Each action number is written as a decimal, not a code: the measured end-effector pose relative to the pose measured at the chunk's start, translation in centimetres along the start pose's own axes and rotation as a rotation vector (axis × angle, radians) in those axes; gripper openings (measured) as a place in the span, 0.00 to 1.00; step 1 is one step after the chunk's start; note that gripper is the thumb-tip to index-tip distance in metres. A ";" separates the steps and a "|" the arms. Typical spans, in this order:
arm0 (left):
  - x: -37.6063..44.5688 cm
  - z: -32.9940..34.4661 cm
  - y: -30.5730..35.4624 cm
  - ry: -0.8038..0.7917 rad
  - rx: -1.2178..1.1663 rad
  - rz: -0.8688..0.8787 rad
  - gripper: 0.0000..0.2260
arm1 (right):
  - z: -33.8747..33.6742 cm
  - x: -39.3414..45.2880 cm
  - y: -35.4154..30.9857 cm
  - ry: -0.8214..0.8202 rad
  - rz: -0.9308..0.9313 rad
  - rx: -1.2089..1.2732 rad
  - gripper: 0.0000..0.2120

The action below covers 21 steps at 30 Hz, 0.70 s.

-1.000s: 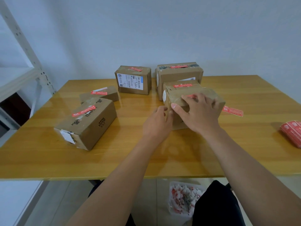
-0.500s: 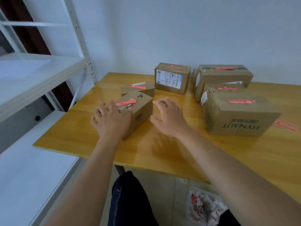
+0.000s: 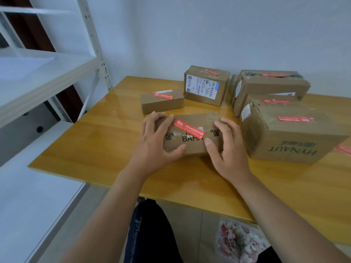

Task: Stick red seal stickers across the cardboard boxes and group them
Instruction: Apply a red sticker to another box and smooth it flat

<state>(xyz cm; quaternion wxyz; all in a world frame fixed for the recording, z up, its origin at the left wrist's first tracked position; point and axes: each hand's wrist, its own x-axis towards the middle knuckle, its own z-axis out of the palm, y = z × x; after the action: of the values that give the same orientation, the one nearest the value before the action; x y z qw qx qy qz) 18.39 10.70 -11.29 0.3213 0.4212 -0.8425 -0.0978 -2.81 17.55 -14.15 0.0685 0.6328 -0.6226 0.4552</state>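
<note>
A brown cardboard box (image 3: 191, 143) with black print and a red seal sticker (image 3: 189, 129) across its top lies on the wooden table (image 3: 98, 145). My left hand (image 3: 155, 143) grips its left end, fingers over the top and thumb on the near side. My right hand (image 3: 228, 147) grips its right end the same way. To its right stands a large box marked HYNAUT (image 3: 292, 137) with a red sticker (image 3: 294, 119). Behind lie a small flat box (image 3: 161, 102), a box with a white shipping label (image 3: 206, 85) and two stacked-looking boxes (image 3: 269, 86), each bearing a red sticker.
A white metal shelf rack (image 3: 47, 73) stands at the left, close to the table's corner. A loose red sticker (image 3: 342, 149) lies at the right edge of view. A clear bag of sticker scraps (image 3: 239, 242) sits on the floor below the table's front edge.
My hands left the HYNAUT box and went left to the printed box. They now grip both its ends, and it has turned and shifted right, closer to the HYNAUT box.
</note>
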 end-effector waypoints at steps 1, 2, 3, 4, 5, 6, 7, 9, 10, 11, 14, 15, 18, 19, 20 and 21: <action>0.1 0.3 0.5 -0.007 0.008 0.006 0.38 | -0.1 -0.2 0.3 0.029 0.009 0.009 0.24; 0.3 0.4 1.1 -0.024 0.019 0.004 0.38 | -0.2 -0.3 0.5 0.055 0.021 0.019 0.24; 0.5 0.8 1.8 -0.042 0.027 -0.008 0.38 | -0.2 -0.3 0.8 0.076 0.035 0.028 0.24; 0.8 1.0 2.5 -0.051 0.031 -0.032 0.37 | -0.2 -0.3 1.0 0.090 0.048 0.037 0.25; 1.1 1.2 3.2 -0.047 0.025 -0.071 0.35 | -0.1 -0.3 1.2 0.095 0.059 0.045 0.25; 1.5 1.4 3.8 -0.031 0.009 -0.124 0.32 | 0.0 -0.2 1.3 0.095 0.072 0.052 0.26; 1.9 1.5 4.3 -0.008 -0.008 -0.183 0.28 | 0.1 -0.2 1.4 0.092 0.085 0.060 0.27; 2.7 1.8 4.9 0.055 -0.021 -0.259 0.20 | 0.3 -0.1 1.4 0.090 0.113 0.072 0.28; 3.1 2.0 5.2 0.089 -0.020 -0.265 0.15 | 0.3 -0.1 1.3 0.091 0.122 0.073 0.29; 3.4 2.2 5.4 0.117 -0.024 -0.261 0.10 | 0.3 -0.1 1.3 0.093 0.123 0.073 0.29; 4.2 2.8 5.8 0.149 -0.044 -0.240 0.05 | 0.2 -0.3 1.4 0.119 0.120 0.064 0.30; 4.4 3.0 5.9 0.156 -0.045 -0.227 0.05 | 0.2 -0.4 1.4 0.130 0.124 0.064 0.30; 5.0 3.2 5.8 0.186 -0.083 -0.212 0.06 | 0.2 -0.4 1.4 0.159 0.129 0.061 0.30; 5.1 3.2 5.8 0.195 -0.100 -0.213 0.06 | 0.3 -0.4 1.5 0.166 0.122 0.058 0.29; 5.1 3.2 5.8 0.202 -0.115 -0.204 0.06 | 0.3 -0.4 1.5 0.173 0.117 0.056 0.29; 5.0 3.3 5.7 0.213 -0.128 -0.189 0.06 | 0.4 -0.4 1.6 0.173 0.114 0.055 0.29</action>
<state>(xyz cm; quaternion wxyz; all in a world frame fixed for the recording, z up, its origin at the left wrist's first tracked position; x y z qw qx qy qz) 10.46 10.08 -9.09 0.4244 0.4852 -0.7523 -0.1359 -3.90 17.21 -15.37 0.0788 0.5563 -0.6366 0.5283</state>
